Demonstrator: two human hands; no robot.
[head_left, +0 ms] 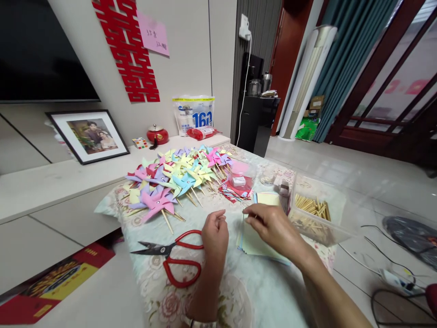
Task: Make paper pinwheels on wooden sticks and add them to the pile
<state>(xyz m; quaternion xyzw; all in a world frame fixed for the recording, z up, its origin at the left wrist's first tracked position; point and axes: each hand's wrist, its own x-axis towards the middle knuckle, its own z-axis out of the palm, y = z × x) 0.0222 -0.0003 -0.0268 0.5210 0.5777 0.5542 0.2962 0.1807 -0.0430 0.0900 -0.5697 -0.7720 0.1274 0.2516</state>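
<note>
My right hand pinches at the upper left corner of a pale green paper sheet, on top of a stack of coloured squares. My left hand rests to the left of the stack with its fingers curled in. Whether it holds anything small is hidden. Right beside it lie red-handled scissors, their dark blades spread and pointing left. Beyond both hands is a heap of finished paper pinwheels on wooden sticks, in pink, yellow, blue and purple.
A clear plastic box of short wooden sticks stands on the right. Red and coloured paper strips lie behind the stack, near a small clear container. A framed photo and a red lidded jar stand on the cabinet.
</note>
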